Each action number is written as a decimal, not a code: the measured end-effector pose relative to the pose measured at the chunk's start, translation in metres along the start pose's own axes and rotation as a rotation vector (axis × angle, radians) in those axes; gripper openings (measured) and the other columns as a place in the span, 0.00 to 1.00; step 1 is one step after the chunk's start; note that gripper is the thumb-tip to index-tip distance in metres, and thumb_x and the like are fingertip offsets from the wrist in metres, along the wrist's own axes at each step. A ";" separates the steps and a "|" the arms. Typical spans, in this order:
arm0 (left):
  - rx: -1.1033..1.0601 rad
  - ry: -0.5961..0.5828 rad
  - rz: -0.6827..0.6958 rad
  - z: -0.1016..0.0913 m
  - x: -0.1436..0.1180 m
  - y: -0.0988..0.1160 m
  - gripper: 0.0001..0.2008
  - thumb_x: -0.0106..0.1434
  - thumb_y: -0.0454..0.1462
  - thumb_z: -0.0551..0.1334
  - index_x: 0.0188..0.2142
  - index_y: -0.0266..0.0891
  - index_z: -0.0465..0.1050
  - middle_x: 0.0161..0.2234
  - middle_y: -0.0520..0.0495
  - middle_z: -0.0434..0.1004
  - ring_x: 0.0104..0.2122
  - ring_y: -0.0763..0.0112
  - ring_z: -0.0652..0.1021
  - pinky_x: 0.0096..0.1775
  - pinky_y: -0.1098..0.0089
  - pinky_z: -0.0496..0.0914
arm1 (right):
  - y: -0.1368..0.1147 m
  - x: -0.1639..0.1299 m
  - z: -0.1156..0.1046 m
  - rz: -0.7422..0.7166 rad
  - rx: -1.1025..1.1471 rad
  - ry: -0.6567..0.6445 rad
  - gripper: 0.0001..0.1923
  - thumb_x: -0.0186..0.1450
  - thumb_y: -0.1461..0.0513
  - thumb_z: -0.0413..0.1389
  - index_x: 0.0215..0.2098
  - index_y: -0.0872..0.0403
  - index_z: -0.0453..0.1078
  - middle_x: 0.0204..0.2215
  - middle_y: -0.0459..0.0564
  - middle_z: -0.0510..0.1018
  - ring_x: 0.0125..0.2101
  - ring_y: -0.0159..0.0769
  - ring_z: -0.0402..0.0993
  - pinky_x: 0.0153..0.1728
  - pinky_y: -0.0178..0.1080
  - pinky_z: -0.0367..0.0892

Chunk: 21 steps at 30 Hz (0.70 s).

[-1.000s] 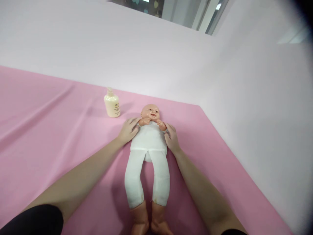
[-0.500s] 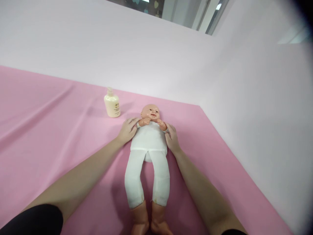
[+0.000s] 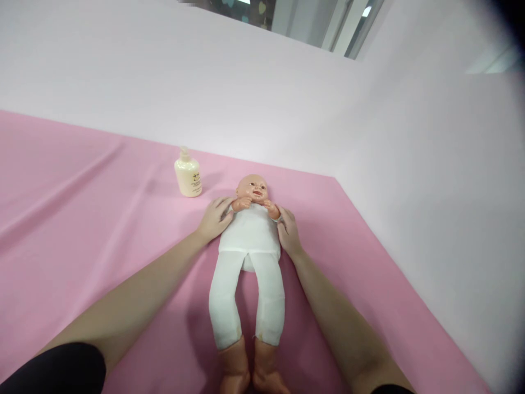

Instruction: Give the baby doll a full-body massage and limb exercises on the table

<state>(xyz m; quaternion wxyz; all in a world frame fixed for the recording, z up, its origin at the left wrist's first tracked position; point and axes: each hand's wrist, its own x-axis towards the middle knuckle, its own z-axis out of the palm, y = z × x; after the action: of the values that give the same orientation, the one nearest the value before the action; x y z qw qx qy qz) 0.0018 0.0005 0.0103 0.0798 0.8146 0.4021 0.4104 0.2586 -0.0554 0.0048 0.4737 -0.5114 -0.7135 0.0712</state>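
A baby doll (image 3: 249,230) in a white top and white trousers lies on its back on the pink sheet, its bare feet toward me. My left hand (image 3: 215,220) is wrapped round the doll's arm on the left, with the thumb against the white top. On the other side, my right hand (image 3: 289,232) holds the doll's other arm, its fingers partly hidden behind the sleeve. Both of the doll's small hands rest bent up below its chin. A cream pump bottle (image 3: 188,176) stands upright beyond my left hand, touched by neither hand.
The pink sheet (image 3: 123,219) covers the surface and has a few creases on the left. White walls (image 3: 246,98) rise behind and to the right. A window (image 3: 303,24) is at the top.
My left hand and the doll's arm it holds have shifted very slightly. My right hand, the doll's body and the bottle look the same.
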 end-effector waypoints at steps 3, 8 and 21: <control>-0.019 0.015 -0.028 0.000 0.000 0.000 0.19 0.65 0.39 0.51 0.55 0.41 0.63 0.50 0.42 0.69 0.50 0.60 0.69 0.54 0.56 0.63 | 0.001 0.000 0.000 0.004 0.005 0.007 0.28 0.60 0.67 0.43 0.58 0.50 0.60 0.55 0.52 0.68 0.55 0.42 0.62 0.59 0.52 0.57; -0.109 0.081 -0.070 -0.002 0.001 0.000 0.18 0.67 0.41 0.49 0.54 0.40 0.62 0.51 0.41 0.69 0.51 0.60 0.69 0.55 0.55 0.62 | -0.001 -0.001 0.000 0.055 0.064 0.059 0.26 0.61 0.66 0.44 0.58 0.51 0.60 0.55 0.53 0.68 0.55 0.41 0.62 0.58 0.51 0.58; -0.337 0.420 -0.545 0.016 -0.002 -0.049 0.21 0.69 0.45 0.43 0.59 0.50 0.40 0.58 0.42 0.63 0.57 0.65 0.67 0.50 0.58 0.70 | 0.042 0.006 0.004 0.496 0.361 0.516 0.31 0.63 0.59 0.42 0.63 0.55 0.42 0.64 0.59 0.50 0.63 0.39 0.53 0.59 0.50 0.58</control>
<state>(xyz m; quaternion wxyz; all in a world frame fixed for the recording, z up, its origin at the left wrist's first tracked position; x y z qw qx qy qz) -0.0158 0.0347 -0.0240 0.2348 0.5515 0.5383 0.5924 0.2830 -0.0299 -0.0181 0.6881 -0.5777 -0.4018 0.1770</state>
